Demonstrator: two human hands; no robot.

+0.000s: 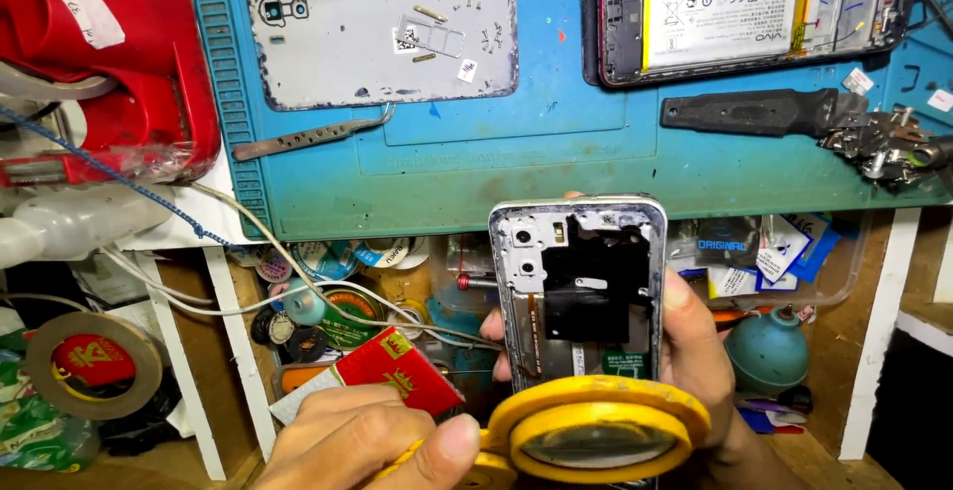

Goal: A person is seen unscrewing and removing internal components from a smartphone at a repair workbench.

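Observation:
My right hand (700, 351) is wrapped around an opened phone body (581, 281) from behind, thumb on its right edge and fingertips showing at its left edge. The body stands upright, with its silver frame, camera holes and black inner parts facing me. My left hand (347, 445), at the bottom left, grips the handle of a yellow suction-cup tool (596, 430). The round yellow cup covers the phone's lower end. Whether the cup is stuck to the phone cannot be told.
A blue work mat (447, 172) carries a grey back cover (382, 33), tweezers (308, 136), a second opened phone with its battery showing (745, 8) and a black flat tool (754, 111). Below it are a red box (397, 371), tape rolls (94, 361), a teal blower bulb (769, 351) and wires.

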